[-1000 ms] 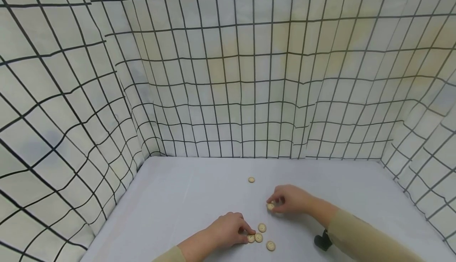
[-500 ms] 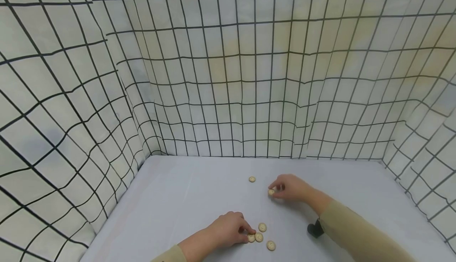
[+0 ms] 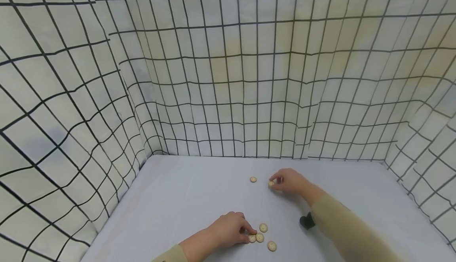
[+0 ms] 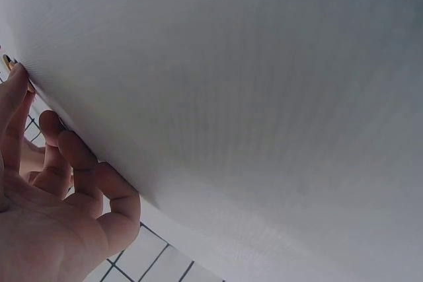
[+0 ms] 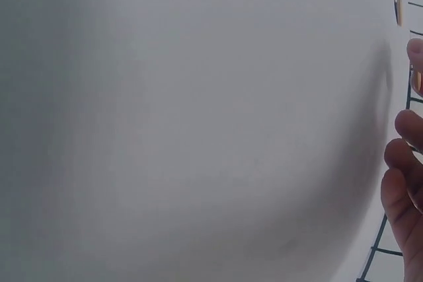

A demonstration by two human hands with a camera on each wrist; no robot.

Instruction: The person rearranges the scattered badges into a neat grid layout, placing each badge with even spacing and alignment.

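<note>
My left hand [image 3: 231, 229] rests low on the white table, thumb and index finger pinching a pale wooden button [image 3: 252, 238] at its edges. Against that button lies a second button [image 3: 260, 237], with another button [image 3: 263, 227] just behind and one more button [image 3: 272, 246] nearer the front. Farther back, my right hand [image 3: 289, 181] pinches a button [image 3: 271, 183] between thumb and index finger, close over the cloth. Left of it a lone button [image 3: 253, 179] lies flat. In the left wrist view, the left hand's other fingers [image 4: 79, 150] are bent against the cloth.
White cloth covers the table [image 3: 185, 190]. A black grid net [image 3: 228, 103] over pale sheeting rises at the back and both sides. Below the right forearm hangs a black wrist-worn device [image 3: 307, 221].
My right hand has moved away from me, toward the back of the table, carrying its button near the lone one. The left hand has stayed in place on its button.
</note>
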